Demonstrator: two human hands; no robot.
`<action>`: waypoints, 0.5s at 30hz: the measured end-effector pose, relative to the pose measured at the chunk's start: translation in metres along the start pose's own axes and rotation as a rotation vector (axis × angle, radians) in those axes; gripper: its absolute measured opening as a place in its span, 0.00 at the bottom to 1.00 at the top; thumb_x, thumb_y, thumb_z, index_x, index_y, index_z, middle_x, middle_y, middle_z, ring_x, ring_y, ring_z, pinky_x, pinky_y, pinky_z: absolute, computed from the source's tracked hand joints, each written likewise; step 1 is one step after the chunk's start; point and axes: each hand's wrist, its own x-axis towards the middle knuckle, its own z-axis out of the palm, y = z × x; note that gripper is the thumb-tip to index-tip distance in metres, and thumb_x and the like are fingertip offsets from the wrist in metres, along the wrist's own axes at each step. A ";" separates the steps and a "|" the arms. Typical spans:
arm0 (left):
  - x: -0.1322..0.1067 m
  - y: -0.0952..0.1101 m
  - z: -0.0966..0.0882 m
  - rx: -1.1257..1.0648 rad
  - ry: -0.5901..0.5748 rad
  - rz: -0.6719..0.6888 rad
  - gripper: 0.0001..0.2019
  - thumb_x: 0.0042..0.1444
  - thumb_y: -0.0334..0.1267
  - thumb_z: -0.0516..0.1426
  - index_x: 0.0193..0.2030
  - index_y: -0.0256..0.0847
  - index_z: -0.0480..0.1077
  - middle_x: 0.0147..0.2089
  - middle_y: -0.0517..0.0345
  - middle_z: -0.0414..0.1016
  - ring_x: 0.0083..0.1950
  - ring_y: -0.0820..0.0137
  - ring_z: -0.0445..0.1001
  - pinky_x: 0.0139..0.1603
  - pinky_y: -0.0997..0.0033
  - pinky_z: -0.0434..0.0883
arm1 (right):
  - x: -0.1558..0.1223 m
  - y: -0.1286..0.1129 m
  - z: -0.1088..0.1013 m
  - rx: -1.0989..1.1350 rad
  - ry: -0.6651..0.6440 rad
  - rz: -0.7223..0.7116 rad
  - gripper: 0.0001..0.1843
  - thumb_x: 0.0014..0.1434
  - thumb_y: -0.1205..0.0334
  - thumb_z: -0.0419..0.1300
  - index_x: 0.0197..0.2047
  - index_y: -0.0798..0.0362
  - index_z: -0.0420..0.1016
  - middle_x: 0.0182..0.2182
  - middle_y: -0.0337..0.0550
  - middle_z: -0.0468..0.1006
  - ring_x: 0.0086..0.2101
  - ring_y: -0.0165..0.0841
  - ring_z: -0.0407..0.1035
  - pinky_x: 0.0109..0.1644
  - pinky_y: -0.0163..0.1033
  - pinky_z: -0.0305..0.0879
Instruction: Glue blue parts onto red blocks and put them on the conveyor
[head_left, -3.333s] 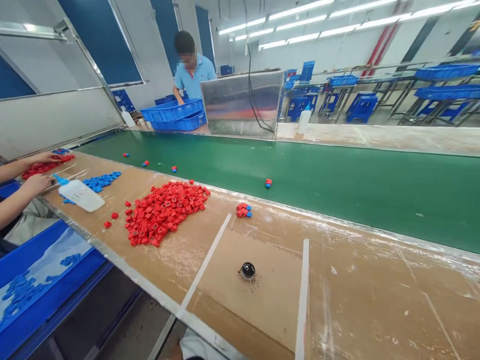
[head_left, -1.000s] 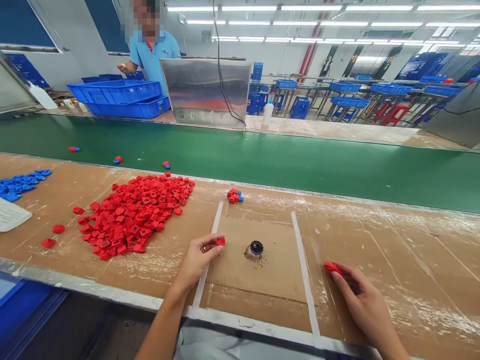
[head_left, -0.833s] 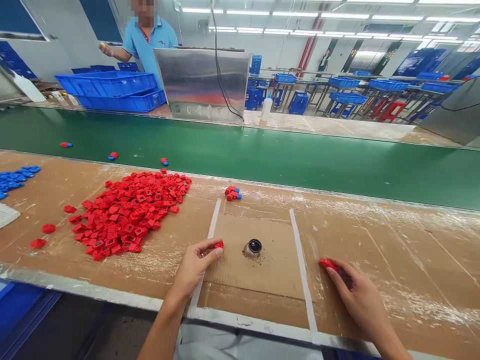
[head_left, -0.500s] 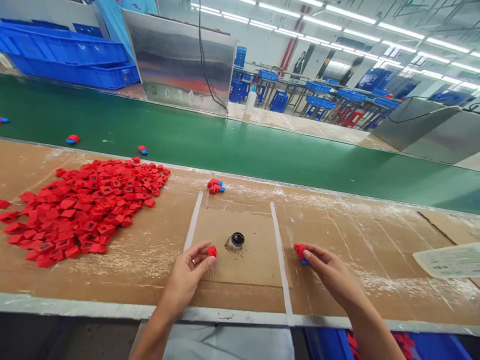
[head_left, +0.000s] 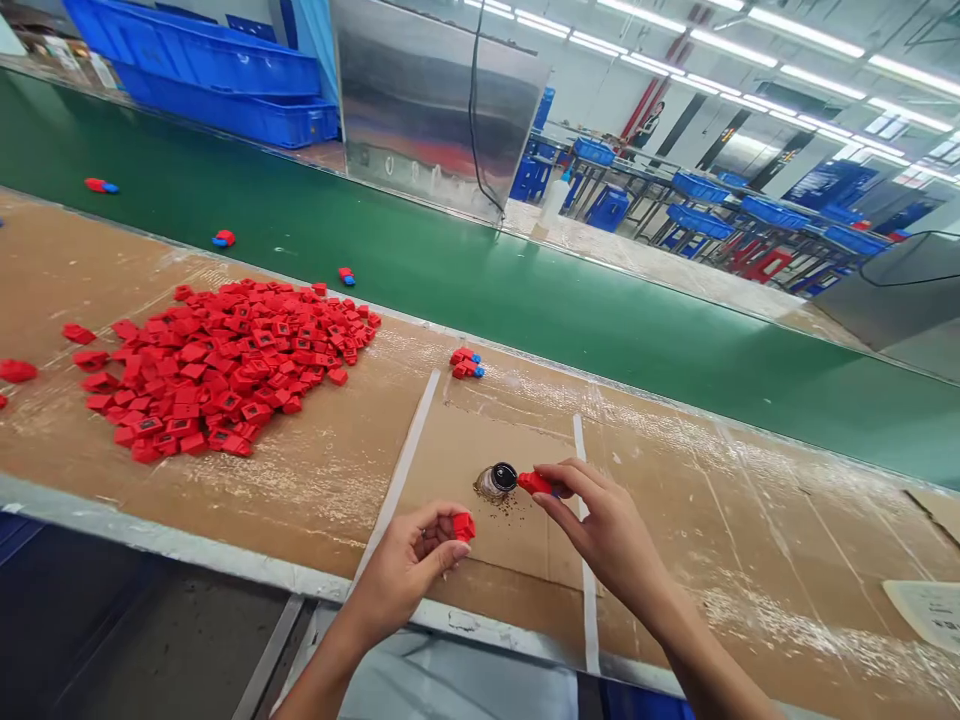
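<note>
Between the thumb and fingers of my left hand (head_left: 411,562) is a small red plastic block (head_left: 463,526) with a hollow face. My right hand (head_left: 600,510) pinches a red and blue plastic piece (head_left: 534,483), its red end close beside a round black-topped fixture (head_left: 504,477); whether they touch I cannot tell. That fixture stands up from the cardboard sheet (head_left: 435,455), with dark crumbs around its base. Farther back lie a few red and blue pieces (head_left: 465,363). On the left spreads a heap of red blocks (head_left: 240,360).
A green conveyor belt (head_left: 435,270) runs behind the cardboard-covered bench (head_left: 712,480), carrying several red and blue pieces (head_left: 224,239). Blue crates (head_left: 225,110) and a metal panel (head_left: 435,120) stand beyond it. A white-lettered card (head_left: 926,610) lies at right.
My right hand has moved left with its red and blue piece, up to the black-topped fixture. My left hand still holds its red block. The camera view has tilted and turned left.
</note>
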 end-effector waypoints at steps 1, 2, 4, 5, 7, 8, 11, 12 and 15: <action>-0.001 0.000 0.001 -0.009 -0.011 -0.005 0.12 0.58 0.42 0.61 0.46 0.40 0.72 0.36 0.60 0.69 0.34 0.74 0.67 0.34 0.77 0.67 | 0.002 -0.001 0.002 -0.020 -0.003 -0.020 0.10 0.68 0.55 0.55 0.46 0.51 0.73 0.37 0.45 0.77 0.35 0.35 0.73 0.38 0.38 0.68; -0.001 0.001 0.001 -0.015 -0.017 -0.009 0.12 0.58 0.42 0.61 0.46 0.40 0.72 0.36 0.60 0.69 0.35 0.74 0.67 0.35 0.77 0.67 | 0.003 -0.001 0.003 -0.039 -0.008 -0.035 0.10 0.69 0.56 0.55 0.46 0.51 0.73 0.37 0.45 0.77 0.36 0.36 0.73 0.38 0.38 0.68; -0.001 0.001 0.002 -0.012 -0.013 -0.012 0.12 0.59 0.42 0.61 0.47 0.40 0.71 0.36 0.59 0.70 0.35 0.73 0.67 0.37 0.75 0.67 | 0.004 0.000 0.005 -0.065 -0.014 -0.057 0.10 0.69 0.56 0.54 0.47 0.50 0.72 0.38 0.46 0.77 0.36 0.36 0.73 0.38 0.38 0.68; 0.000 0.001 0.002 -0.003 -0.009 -0.012 0.12 0.59 0.42 0.61 0.47 0.39 0.71 0.36 0.58 0.70 0.36 0.73 0.68 0.37 0.75 0.67 | 0.005 0.000 0.005 -0.071 -0.018 -0.065 0.10 0.69 0.56 0.54 0.47 0.50 0.72 0.39 0.46 0.76 0.37 0.36 0.73 0.38 0.39 0.68; 0.000 0.002 0.002 0.011 -0.010 -0.009 0.12 0.59 0.42 0.60 0.47 0.39 0.72 0.36 0.58 0.70 0.36 0.73 0.68 0.38 0.75 0.67 | 0.006 0.001 0.006 -0.076 -0.026 -0.080 0.11 0.69 0.56 0.53 0.47 0.50 0.73 0.39 0.46 0.76 0.37 0.36 0.73 0.38 0.39 0.68; 0.000 0.003 0.002 0.012 -0.014 -0.006 0.12 0.59 0.42 0.60 0.46 0.39 0.72 0.36 0.58 0.70 0.36 0.73 0.68 0.38 0.75 0.67 | 0.007 0.001 0.006 -0.077 -0.029 -0.089 0.11 0.69 0.56 0.53 0.46 0.50 0.73 0.39 0.46 0.76 0.37 0.36 0.73 0.38 0.39 0.68; 0.000 0.004 0.003 0.000 -0.028 -0.008 0.11 0.59 0.42 0.60 0.46 0.39 0.71 0.35 0.58 0.70 0.35 0.72 0.68 0.38 0.75 0.67 | 0.009 0.000 0.007 -0.096 -0.040 -0.111 0.12 0.70 0.55 0.52 0.46 0.50 0.74 0.38 0.47 0.76 0.36 0.37 0.73 0.38 0.40 0.68; 0.000 0.004 0.003 -0.004 -0.031 -0.013 0.12 0.59 0.42 0.60 0.46 0.39 0.71 0.35 0.58 0.70 0.35 0.72 0.68 0.37 0.75 0.67 | 0.010 -0.001 0.007 -0.104 -0.044 -0.114 0.13 0.70 0.55 0.51 0.46 0.50 0.74 0.38 0.47 0.76 0.36 0.37 0.73 0.38 0.40 0.68; 0.000 0.003 0.003 -0.006 -0.035 -0.034 0.12 0.59 0.43 0.60 0.46 0.39 0.71 0.35 0.57 0.71 0.35 0.72 0.68 0.37 0.74 0.68 | 0.012 -0.003 0.006 -0.128 -0.059 -0.125 0.14 0.70 0.55 0.50 0.46 0.50 0.75 0.37 0.47 0.76 0.35 0.37 0.73 0.37 0.40 0.69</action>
